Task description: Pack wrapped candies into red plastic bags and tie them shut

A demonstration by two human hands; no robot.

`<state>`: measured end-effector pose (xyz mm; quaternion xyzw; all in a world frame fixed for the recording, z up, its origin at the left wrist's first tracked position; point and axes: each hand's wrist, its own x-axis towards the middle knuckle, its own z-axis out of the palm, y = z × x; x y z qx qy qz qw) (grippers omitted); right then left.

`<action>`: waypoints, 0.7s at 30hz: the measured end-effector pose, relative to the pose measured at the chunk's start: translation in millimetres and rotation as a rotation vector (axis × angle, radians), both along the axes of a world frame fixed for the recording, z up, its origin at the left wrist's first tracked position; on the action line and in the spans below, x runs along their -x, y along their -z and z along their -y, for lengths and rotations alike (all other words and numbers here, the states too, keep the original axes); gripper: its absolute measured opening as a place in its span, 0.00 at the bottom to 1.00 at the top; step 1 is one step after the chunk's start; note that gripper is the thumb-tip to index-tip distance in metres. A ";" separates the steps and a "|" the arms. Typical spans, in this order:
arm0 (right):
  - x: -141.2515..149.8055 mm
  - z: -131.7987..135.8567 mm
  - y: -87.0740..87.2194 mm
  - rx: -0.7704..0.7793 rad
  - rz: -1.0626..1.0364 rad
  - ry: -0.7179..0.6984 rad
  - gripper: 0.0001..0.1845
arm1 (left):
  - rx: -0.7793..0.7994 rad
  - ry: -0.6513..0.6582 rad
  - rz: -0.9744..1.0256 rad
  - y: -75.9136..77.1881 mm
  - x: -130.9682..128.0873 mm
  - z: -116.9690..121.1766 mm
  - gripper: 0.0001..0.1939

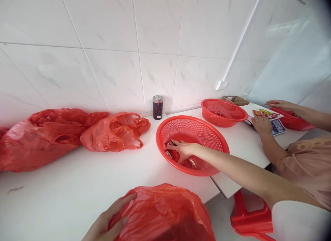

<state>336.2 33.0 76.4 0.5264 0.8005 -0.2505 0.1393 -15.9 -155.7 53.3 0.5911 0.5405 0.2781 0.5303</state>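
Observation:
In the head view my left hand [111, 216] is at the near edge of the table, its fingers curled against the side of a red plastic bag [165, 206]. The bag's mouth faces me, and its inside is dark and hard to make out. My right hand [183, 150] reaches down into a red colander [190, 121], fingers spread over small red snack packets [173, 155]. Its thumb and fingers lie on either side of some packets; no firm grip shows. Another packet [192, 162] with pale printing lies beside the hand, against the colander's near wall.
Two bulky red bags [49, 141] [113, 132] lie along the wall, left of a dark tumbler [157, 108]. Farther right stands a second red basket [222, 121]. A co-worker's hands [262, 124] are near colourful packets [266, 113]. A red stool [252, 218] stands below the table.

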 end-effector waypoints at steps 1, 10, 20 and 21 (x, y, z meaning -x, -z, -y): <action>3.0 -2.3 2.7 -0.032 0.015 -0.021 0.62 | 0.004 -0.033 0.021 -1.9 -2.6 -0.1 0.26; 13.8 -45.6 -8.0 -0.283 -0.017 0.100 0.20 | 0.011 -0.260 0.069 -16.2 -18.6 -3.6 0.26; 39.7 7.4 -85.9 -0.320 -0.524 0.009 0.15 | -0.007 -0.224 0.087 -12.0 -24.2 -17.6 0.33; 49.3 23.1 -87.5 -0.238 -0.625 -0.094 0.16 | 0.008 -0.207 0.108 -13.7 -27.1 -19.7 0.35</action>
